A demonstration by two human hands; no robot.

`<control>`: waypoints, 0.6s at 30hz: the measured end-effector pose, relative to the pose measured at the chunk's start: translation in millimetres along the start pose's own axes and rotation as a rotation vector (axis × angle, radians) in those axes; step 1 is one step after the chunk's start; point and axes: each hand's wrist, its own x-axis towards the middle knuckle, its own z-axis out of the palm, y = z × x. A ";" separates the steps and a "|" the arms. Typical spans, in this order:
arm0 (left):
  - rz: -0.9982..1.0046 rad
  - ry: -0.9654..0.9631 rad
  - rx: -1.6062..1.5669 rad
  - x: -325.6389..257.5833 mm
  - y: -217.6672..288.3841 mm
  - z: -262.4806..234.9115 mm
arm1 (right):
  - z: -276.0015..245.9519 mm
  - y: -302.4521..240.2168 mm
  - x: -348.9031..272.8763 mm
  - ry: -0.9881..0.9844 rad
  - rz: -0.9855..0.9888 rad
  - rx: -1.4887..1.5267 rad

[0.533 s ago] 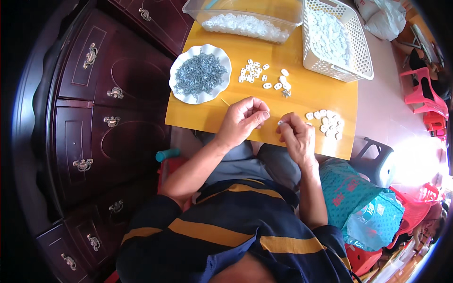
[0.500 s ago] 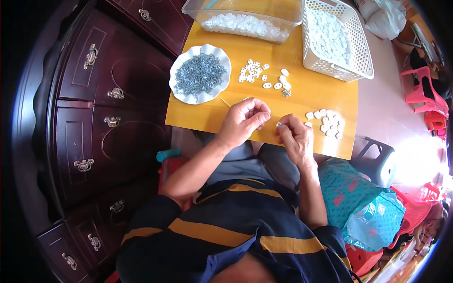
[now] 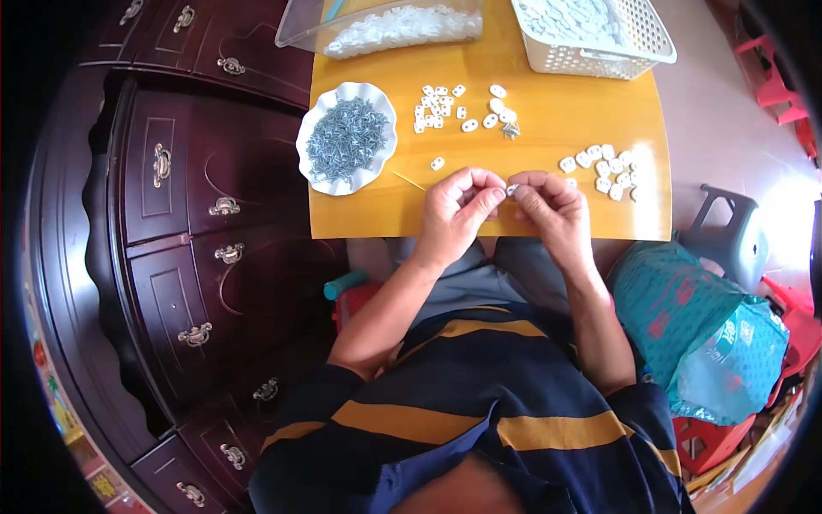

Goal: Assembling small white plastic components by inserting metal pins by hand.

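Observation:
Above the table's near edge, my left hand (image 3: pixel 458 214) is closed in a pinch, its thumb against the index finger; whatever it holds is too small to make out. Facing it, my right hand (image 3: pixel 556 210) pinches a small white plastic piece (image 3: pixel 512 190) between thumb and index finger. The two sets of fingertips almost meet at this piece. Just beyond my left hand lies a single white two-hole piece (image 3: pixel 437 163), with a thin yellow stick (image 3: pixel 408 181) to its left. Several white oval pieces (image 3: pixel 603 168) are grouped to the right of my right hand.
A scalloped white dish (image 3: pixel 305 128) of small metal screws stands at the left. Farther back are small rectangular white pieces (image 3: pixel 438 107), oval pieces (image 3: pixel 497 104) and a little screw pile (image 3: pixel 511 130). A clear bin (image 3: pixel 300 34) and a white perforated basket (image 3: pixel 591 62) hold white parts.
My hands have come together, bringing the right hand's white piece close to the left fingertips. The whole view has shifted and turned slightly. The lone white piece beyond my left hand now shows fully.

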 end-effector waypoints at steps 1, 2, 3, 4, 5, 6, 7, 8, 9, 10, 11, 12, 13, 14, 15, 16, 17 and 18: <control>-0.015 0.005 -0.055 0.4 -0.3 0.1 | -2.4 0.6 -0.8 -0.018 0.019 0.026; -0.023 0.000 -0.048 1.2 1.3 1.2 | -3.0 -1.6 -2.0 -0.012 0.023 0.037; -0.027 0.025 -0.079 2.2 4.2 2.6 | -3.3 -4.6 -3.3 -0.014 0.041 0.030; -0.031 0.052 -0.111 3.1 6.1 3.1 | -3.3 -5.1 -4.3 -0.018 0.060 0.021; -0.040 0.038 -0.136 4.3 6.8 2.7 | -3.3 -3.6 -4.8 -0.015 0.062 0.028; -0.044 0.037 -0.132 4.6 7.8 2.9 | -3.3 -2.2 -5.0 -0.021 0.041 0.026; -0.056 0.028 -0.155 4.7 9.0 3.5 | -3.1 -1.0 -5.1 -0.027 0.019 0.024; -0.069 0.017 -0.180 4.5 9.2 3.8 | -1.7 -0.6 -5.3 -0.024 0.022 0.028; -0.073 0.016 -0.177 4.9 9.1 3.9 | 0.6 -1.6 -5.2 -0.018 -0.007 0.082; -0.090 0.007 -0.196 5.6 8.8 4.0 | 1.8 -2.2 -5.1 -0.011 -0.037 0.136; -0.106 -0.002 -0.215 6.0 8.6 4.1 | 1.8 -2.2 -4.9 -0.008 -0.034 0.139; -0.110 -0.003 -0.213 5.7 7.3 3.9 | 1.7 -2.1 -4.6 -0.018 -0.027 0.128; -0.110 -0.001 -0.224 5.1 5.3 3.5 | 1.5 -1.9 -4.2 -0.028 -0.020 0.118; -0.110 0.003 -0.234 4.5 3.3 3.3 | 1.2 -0.9 -3.7 -0.025 -0.015 0.121; -0.115 0.003 -0.232 4.6 2.1 3.5 | 0.9 0.1 -3.2 -0.039 -0.028 0.120; -0.099 0.026 -0.236 5.3 1.7 4.1 | 0.7 1.0 -2.7 -0.052 -0.040 0.118; -0.082 0.048 -0.241 5.7 1.0 4.2 | 0.5 1.0 -2.5 -0.049 -0.035 0.121; -0.089 0.048 -0.240 5.8 -0.6 3.4 | 0.4 0.8 -2.4 -0.055 -0.049 0.110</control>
